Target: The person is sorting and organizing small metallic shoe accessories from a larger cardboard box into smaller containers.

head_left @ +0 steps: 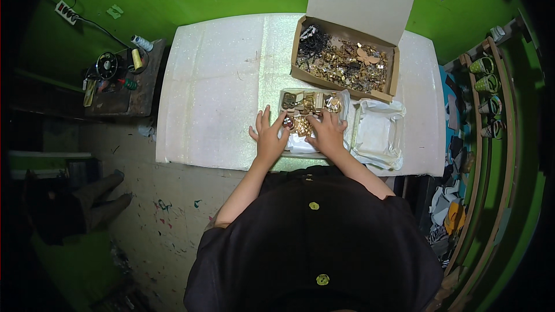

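Both hands are down flat at the near edge of the white glittery table [219, 81]. The left hand [269, 137] has its fingers spread, its tips touching the small tray of gold trinkets [309, 104]; whether it grips any piece, I cannot tell. The right hand [328, 133] lies just beside it, fingers loosely curled over the same tray, its grasp hidden. To the right sits a white plastic-lined tray [378, 133]. Further back, toward the far edge, stands an open cardboard box [347, 60] heaped with gold and dark pieces.
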### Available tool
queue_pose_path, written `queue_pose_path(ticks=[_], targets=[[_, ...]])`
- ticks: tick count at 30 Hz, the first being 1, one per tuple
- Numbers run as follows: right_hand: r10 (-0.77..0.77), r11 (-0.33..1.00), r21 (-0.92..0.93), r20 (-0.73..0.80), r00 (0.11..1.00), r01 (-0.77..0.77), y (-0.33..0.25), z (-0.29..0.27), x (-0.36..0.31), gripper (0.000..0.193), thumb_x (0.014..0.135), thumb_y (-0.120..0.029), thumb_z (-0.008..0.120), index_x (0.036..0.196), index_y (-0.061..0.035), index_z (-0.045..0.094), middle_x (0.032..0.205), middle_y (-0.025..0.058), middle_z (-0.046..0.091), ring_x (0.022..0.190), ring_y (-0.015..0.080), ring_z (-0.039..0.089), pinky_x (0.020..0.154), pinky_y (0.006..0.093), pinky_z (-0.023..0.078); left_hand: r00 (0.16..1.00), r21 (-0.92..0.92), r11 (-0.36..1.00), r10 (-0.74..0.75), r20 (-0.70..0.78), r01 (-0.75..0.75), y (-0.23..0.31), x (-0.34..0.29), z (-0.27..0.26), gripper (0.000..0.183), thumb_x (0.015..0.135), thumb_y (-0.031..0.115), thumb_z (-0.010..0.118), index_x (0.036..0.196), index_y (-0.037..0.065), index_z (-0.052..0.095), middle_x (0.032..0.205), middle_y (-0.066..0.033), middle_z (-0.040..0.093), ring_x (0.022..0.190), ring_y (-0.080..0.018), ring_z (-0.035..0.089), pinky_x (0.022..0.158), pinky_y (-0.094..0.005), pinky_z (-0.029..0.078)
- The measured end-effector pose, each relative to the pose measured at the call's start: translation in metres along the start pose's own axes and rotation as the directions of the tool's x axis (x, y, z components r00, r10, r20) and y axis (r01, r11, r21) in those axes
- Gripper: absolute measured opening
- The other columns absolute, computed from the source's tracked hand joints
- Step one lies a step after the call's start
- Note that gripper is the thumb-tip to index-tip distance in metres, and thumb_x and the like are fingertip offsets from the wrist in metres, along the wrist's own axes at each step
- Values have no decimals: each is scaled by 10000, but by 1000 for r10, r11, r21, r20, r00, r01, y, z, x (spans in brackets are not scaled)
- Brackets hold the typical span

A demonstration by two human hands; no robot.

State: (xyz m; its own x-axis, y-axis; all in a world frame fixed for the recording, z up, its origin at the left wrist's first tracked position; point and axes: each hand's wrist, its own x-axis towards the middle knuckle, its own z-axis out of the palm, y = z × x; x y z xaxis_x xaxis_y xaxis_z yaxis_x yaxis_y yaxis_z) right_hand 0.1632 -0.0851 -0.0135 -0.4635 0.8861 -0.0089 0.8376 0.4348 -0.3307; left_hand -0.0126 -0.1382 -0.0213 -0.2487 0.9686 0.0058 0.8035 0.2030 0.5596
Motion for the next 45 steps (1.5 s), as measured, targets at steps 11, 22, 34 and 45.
queue_pose_path(ticks=[11,22,34,45], targets=[[28,999,-25,13,1000,-28,-2,-3,0,623,588,-299,802,1168,-254,578,1224,76,436,1166,254,359,858,500,259,1000,-33,999,7,-18,-8,-1,-1,0,456,792,289,611,1243,252,564,1449,-185,268,1337,-390,195,975,-655,67],[79,991,-113,104,991,-67,5,9,5,589,583,-273,766,1137,-159,602,1150,108,452,1135,284,378,882,530,267,1000,-24,1000,6,7,-5,1,-1,0,455,792,298,613,1242,250,565,1449,-189,264,1341,-390,182,978,-653,63],[99,992,-97,163,982,-83,5,10,7,611,587,-320,742,1164,-178,598,1162,120,448,1142,291,371,903,533,251,1000,-33,999,-1,5,1,-3,-3,3,460,785,306,625,1237,242,570,1444,-195,268,1338,-389,186,979,-651,70],[10,990,-141,201,980,19,10,-2,4,507,581,-192,745,1073,-161,626,1170,123,448,1149,281,381,905,519,273,1000,-51,999,-13,19,14,-2,-5,1,460,783,314,626,1235,244,571,1444,-202,260,1343,-389,170,989,-641,55]])
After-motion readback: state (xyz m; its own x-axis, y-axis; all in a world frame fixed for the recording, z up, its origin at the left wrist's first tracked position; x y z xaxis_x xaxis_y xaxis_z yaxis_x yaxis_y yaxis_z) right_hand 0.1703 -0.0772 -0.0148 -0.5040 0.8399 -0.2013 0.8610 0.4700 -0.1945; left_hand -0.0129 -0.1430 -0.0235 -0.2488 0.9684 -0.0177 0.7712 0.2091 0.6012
